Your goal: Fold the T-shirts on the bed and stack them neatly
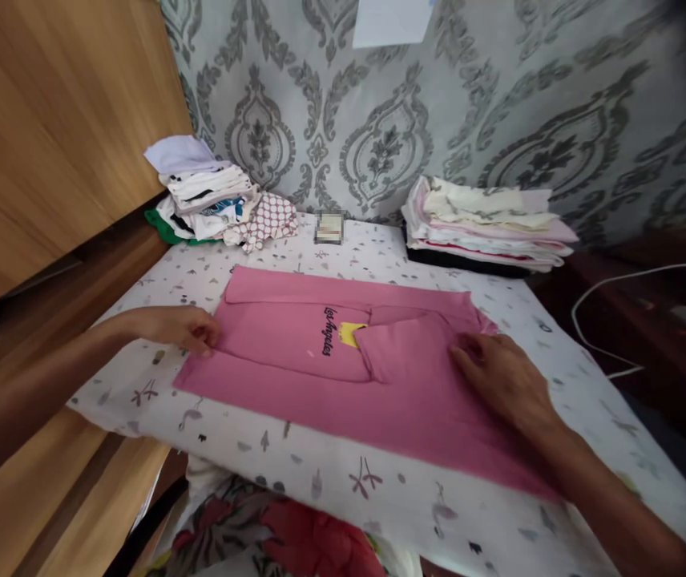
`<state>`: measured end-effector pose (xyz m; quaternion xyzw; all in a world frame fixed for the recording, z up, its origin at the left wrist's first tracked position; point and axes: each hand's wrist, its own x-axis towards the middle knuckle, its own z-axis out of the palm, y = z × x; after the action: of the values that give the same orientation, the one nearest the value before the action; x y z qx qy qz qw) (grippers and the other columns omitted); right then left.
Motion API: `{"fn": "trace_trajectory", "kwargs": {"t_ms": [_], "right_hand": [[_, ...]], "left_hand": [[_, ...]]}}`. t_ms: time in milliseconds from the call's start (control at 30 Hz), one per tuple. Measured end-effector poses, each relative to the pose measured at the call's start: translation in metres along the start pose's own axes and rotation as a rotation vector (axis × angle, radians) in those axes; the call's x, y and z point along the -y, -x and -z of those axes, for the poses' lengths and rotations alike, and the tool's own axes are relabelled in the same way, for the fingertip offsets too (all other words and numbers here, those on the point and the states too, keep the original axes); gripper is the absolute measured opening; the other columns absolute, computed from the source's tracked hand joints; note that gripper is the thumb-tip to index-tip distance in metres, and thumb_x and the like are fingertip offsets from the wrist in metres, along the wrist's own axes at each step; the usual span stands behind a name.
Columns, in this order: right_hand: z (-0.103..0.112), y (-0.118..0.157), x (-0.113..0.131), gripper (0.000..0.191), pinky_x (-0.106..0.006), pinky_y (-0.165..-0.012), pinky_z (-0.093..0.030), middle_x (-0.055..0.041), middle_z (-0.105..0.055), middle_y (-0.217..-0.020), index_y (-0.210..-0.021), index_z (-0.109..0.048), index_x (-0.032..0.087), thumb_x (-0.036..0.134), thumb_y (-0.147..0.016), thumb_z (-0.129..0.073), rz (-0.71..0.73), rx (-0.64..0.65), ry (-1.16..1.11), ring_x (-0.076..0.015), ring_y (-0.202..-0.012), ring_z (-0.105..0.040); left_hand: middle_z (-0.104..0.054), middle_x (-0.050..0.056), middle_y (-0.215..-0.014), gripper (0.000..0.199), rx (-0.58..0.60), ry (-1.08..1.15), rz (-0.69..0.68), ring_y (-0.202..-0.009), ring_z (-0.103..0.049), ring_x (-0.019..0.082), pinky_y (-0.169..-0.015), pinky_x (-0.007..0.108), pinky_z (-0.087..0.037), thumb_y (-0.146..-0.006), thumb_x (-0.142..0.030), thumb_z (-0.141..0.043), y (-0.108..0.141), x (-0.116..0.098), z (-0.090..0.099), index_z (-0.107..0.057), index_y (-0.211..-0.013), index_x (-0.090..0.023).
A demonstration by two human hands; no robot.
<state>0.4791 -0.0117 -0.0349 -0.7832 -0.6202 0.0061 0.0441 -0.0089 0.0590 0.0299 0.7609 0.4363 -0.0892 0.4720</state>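
A pink shirt (295, 344) lies spread on the white patterned cloth, its upper and lower parts folded over; black "Los Angeles" lettering and a yellow patch show near its middle. At the shirt's left edge, my left hand (190, 328) has its fingers curled together on the fabric. My right hand (502, 373) rests at the right part of the shirt, thumb and fingers pinched on the pink cloth.
A messy pile of clothes (211, 200) stands at the back left, and a folded stack (481, 228) at the back right. Between them sits a small blurred object (329, 227). A white cable (583, 300) hangs at the right. Wooden furniture (60, 120) borders the left.
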Motion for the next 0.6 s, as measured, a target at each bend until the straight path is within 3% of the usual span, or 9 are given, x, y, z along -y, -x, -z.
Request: {"fn": "trace_trajectory", "kwargs": {"t_ms": [133,300,367,467,600], "right_hand": [[-0.010,0.002,0.000,0.045,-0.041,-0.085,-0.049,-0.0208,-0.064,-0.114,-0.116,-0.065,0.012,0.042,-0.095,-0.037,-0.032,-0.094,0.000,-0.0347,-0.108,-0.061],[-0.018,0.002,-0.005,0.043,-0.041,-0.082,-0.050,-0.0190,-0.065,-0.108,-0.112,-0.068,0.015,0.041,-0.095,-0.040,-0.012,-0.162,-0.018,-0.0335,-0.103,-0.062],[-0.017,0.002,-0.005,0.043,-0.040,-0.082,-0.050,-0.0182,-0.065,-0.107,-0.112,-0.069,0.016,0.042,-0.095,-0.039,-0.011,-0.153,-0.016,-0.0328,-0.102,-0.062],[-0.014,0.003,-0.002,0.046,-0.040,-0.080,-0.050,-0.0181,-0.064,-0.109,-0.112,-0.069,0.016,0.043,-0.095,-0.036,-0.018,-0.133,-0.018,-0.0335,-0.104,-0.062],[-0.014,0.004,-0.004,0.050,-0.042,-0.078,-0.050,-0.0199,-0.064,-0.109,-0.113,-0.069,0.014,0.045,-0.095,-0.034,-0.020,-0.126,-0.036,-0.0351,-0.103,-0.062]], "left_hand": [[-0.057,0.001,-0.065,0.030,-0.168,0.001,0.016,-0.062,-0.050,0.016,-0.058,0.025,-0.035,-0.069,-0.048,-0.069,0.006,0.001,-0.012,-0.060,-0.063,-0.020],[-0.057,-0.002,-0.065,0.031,-0.576,0.014,0.145,-0.062,-0.049,0.016,-0.057,0.025,-0.034,-0.071,-0.052,-0.063,0.002,0.014,-0.028,-0.054,-0.075,-0.023],[-0.058,-0.002,-0.064,0.031,-0.682,-0.014,0.222,-0.063,-0.051,0.018,-0.058,0.026,-0.034,-0.073,-0.052,-0.061,-0.004,0.020,-0.033,-0.054,-0.082,-0.023],[-0.057,-0.001,-0.064,0.028,-0.698,-0.077,0.283,-0.063,-0.050,0.018,-0.058,0.027,-0.032,-0.071,-0.049,-0.063,-0.012,0.025,-0.034,-0.053,-0.074,-0.023],[-0.048,-0.002,-0.057,0.033,-0.664,-0.044,0.205,-0.059,-0.043,0.015,-0.055,0.027,-0.027,-0.065,-0.041,-0.066,-0.014,0.022,-0.033,-0.041,-0.054,-0.022]]}}
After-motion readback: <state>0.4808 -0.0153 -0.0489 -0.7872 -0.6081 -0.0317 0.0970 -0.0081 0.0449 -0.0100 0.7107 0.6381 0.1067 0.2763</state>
